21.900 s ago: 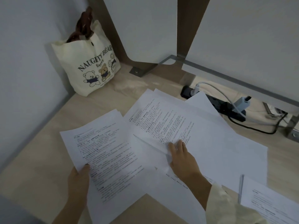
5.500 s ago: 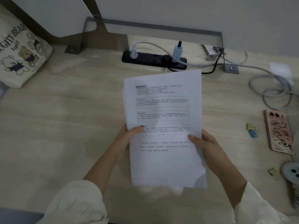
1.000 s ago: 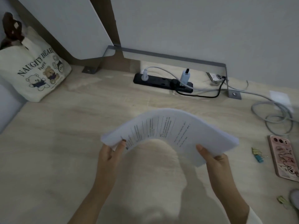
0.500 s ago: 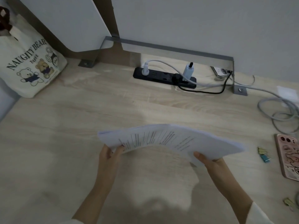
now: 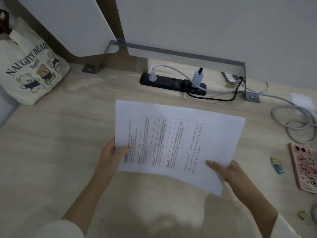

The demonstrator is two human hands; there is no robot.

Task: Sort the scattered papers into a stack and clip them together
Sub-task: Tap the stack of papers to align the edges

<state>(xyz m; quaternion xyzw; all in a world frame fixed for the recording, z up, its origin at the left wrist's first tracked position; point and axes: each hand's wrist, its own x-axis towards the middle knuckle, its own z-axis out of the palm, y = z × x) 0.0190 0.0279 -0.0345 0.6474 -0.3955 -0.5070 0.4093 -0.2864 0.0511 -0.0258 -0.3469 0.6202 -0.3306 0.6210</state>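
Now, from the left. Tote bag (image 5: 32, 69): cream cloth, bear print, well left of the left hand and beyond it, standing on the counter (image 5: 51, 152) by the wall; no part in the task. Left hand (image 5: 111, 153): pinches the left short edge of the paper stack, thumb on the printed face, fingers hidden beneath. Paper stack (image 5: 176, 143): all sheets in one bundle, held between the two hands, apparently lifted off the counter, long side running across, printed face toward the camera. Change noted: half a second ago the bundle was bowed and seen nearly edge-on; it is now swung up flat and open to view, edges fairly even so far as the blur allows. Judgement: gathering is done, squaring is near its end, clipping not yet begun. Power strip (image 5: 173, 82): beyond the stack, past both hands, untouched. Right hand (image 5: 224, 170): grips the near right corner of the stack, thumb on top, fingers curled behind. Both hands are thus clamped on the paper, kept apart by its length. Binder clips (image 5: 277, 164): one yellow, one blue, on the counter to the right of the right hand, near it but not touching; likely the next thing needed, which would call for the right hand to let go while the left holds the bundle alone. Phone (image 5: 303, 167): pink case, right of the clips, lying flat.
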